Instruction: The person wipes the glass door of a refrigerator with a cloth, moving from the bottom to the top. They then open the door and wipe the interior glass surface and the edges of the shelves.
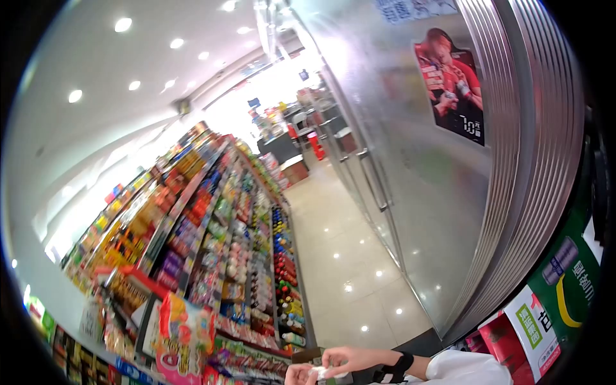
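At the bottom edge of the head view my right hand (350, 359) reaches in from the right, with a black band (403, 367) on its wrist and a white sleeve behind it. Its fingers are bent down onto a small white item (319, 371), whose kind I cannot make out. My left hand (299, 374) is closed on the same item from the left, partly cut off by the frame. Just below the right hand shows part of a pale object, mostly hidden.
Shelves of packaged goods (237, 256) run along the left, with a pink snack bag (183, 340) at the near end. A tiled aisle (340, 269) leads to a far counter. Metal cooler doors (410, 192) line the right, beside green and white boxes (532, 327).
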A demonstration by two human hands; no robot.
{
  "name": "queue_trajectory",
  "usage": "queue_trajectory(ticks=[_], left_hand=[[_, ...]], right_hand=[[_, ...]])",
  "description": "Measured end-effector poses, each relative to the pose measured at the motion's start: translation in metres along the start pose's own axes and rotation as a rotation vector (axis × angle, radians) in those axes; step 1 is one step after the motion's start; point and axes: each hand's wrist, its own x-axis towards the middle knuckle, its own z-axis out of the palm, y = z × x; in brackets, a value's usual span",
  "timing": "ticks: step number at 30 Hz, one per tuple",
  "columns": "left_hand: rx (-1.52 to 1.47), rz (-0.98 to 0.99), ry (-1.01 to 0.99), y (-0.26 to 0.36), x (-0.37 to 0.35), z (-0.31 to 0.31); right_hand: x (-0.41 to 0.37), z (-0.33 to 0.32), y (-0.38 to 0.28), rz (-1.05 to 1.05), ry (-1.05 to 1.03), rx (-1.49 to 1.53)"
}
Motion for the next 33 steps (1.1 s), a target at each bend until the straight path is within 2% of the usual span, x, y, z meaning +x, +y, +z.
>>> queue_trajectory(ticks=[2, 3, 5, 6, 7, 8, 9, 12, 15, 18, 20, 23, 25, 26, 30, 33], left_hand=[[0.006, 0.032, -0.145, 0.015, 0.016, -0.001], [-0.047, -0.025, -0.13, 0.035, 0.057, 0.09], [-0.034, -0.104, -0.201, 0.035, 0.082, 0.111], [-0.047, -0.081, -0.278, 0.025, 0.101, 0.112], [-0.066, -0.148, -0.303, 0.004, 0.116, 0.122], [-0.07, -0.167, -0.509, -0.013, 0.142, 0.127], [-0.057, -0.211, -0.615, -0.011, 0.152, 0.145], [-0.143, -0.3, -0.875, -0.007, 0.184, 0.2], [-0.201, -0.301, -1.082, 0.003, 0.233, 0.247], [-0.282, -0.231, -1.271, 0.004, 0.277, 0.28], [-0.337, -0.164, -1.378, 0.014, 0.304, 0.303], [-0.416, -0.128, -1.47, 0.023, 0.343, 0.315], [-0.462, -0.124, -1.516, 0.027, 0.373, 0.319], [-0.46, -0.145, -1.523, 0.025, 0.384, 0.321], [-0.309, -0.287, -1.719, 0.019, 0.407, 0.322], [-0.277, -0.233, -1.818, -0.002, 0.422, 0.326]], right_hand=[[-0.008, 0.002, 0.003, -0.069, 0.2, 0.162], [-0.031, -0.074, 0.007, -0.02, 0.312, 0.021], [-0.044, -0.078, -0.001, 0.008, 0.53, -0.064], [-0.041, -0.075, 0.003, -0.068, 0.676, -0.12], [-0.044, -0.076, 0.006, -0.097, 0.792, -0.099], [-0.05, -0.086, 0.005, -0.126, 0.911, -0.098], [-0.055, -0.087, 0.007, -0.138, 1.038, -0.075], [-0.082, -0.113, 0.001, -0.096, 1.222, -0.315], [-0.083, -0.136, -0.02, -0.032, 1.362, -0.377], [-0.072, -0.16, -0.023, -0.005, 1.532, -0.141], [-0.056, -0.179, -0.034, -0.041, 1.612, -0.168], [-0.038, -0.198, -0.048, -0.026, 1.655, -0.294], [-0.02, -0.218, -0.048, -0.093, 1.676, -0.404], [-0.013, -0.227, -0.045, -0.157, 1.669, -0.382], [0.011, -0.242, -0.036, -0.194, 1.753, -0.28], [0.016, -0.246, -0.03, -0.214, 1.836, -0.254]])
